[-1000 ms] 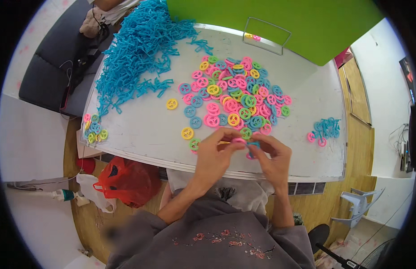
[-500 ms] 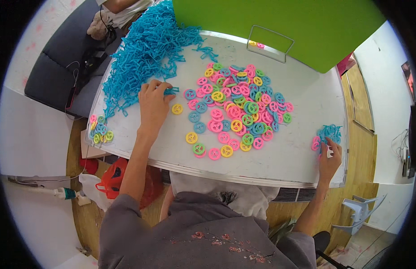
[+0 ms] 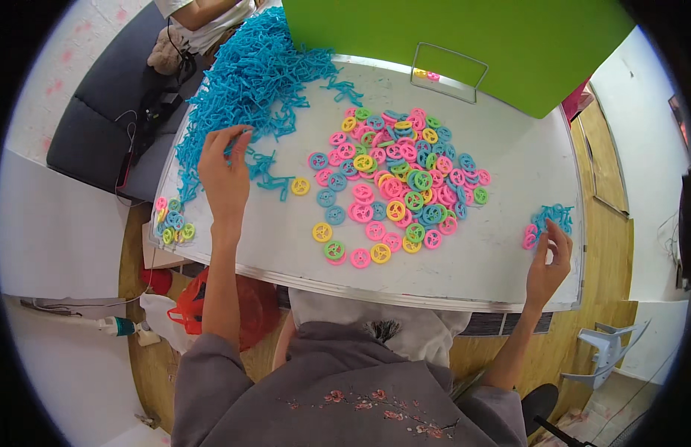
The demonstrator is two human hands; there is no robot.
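My left hand (image 3: 225, 171) is raised at the near edge of a big heap of blue plastic branching pieces (image 3: 245, 86). Its fingers curl in toward the thumb, and whatever they hold is too small to make out. Several loose blue pieces (image 3: 269, 177) lie just right of it, beside a yellow wheel (image 3: 300, 186). At the table's right side, my right hand (image 3: 550, 261) has thumb and fingertips drawn together at a small pile of blue pieces (image 3: 556, 216). What sits between those fingertips is hidden. Pink wheels (image 3: 529, 237) rest against that pile.
Pink, blue, green and yellow spoked wheels (image 3: 398, 179) spread over the middle of the white table (image 3: 286, 238). A smaller wheel cluster (image 3: 173, 221) lies at the left edge. A green board (image 3: 465, 45) with a wire handle (image 3: 450, 73) stands at the back. Another person (image 3: 204, 22) sits far left.
My left hand has lifted off the loose blue pieces and moved left, leaving them on the table nearer the yellow wheel. My right hand stays at the small pile, its fingers shifted slightly.
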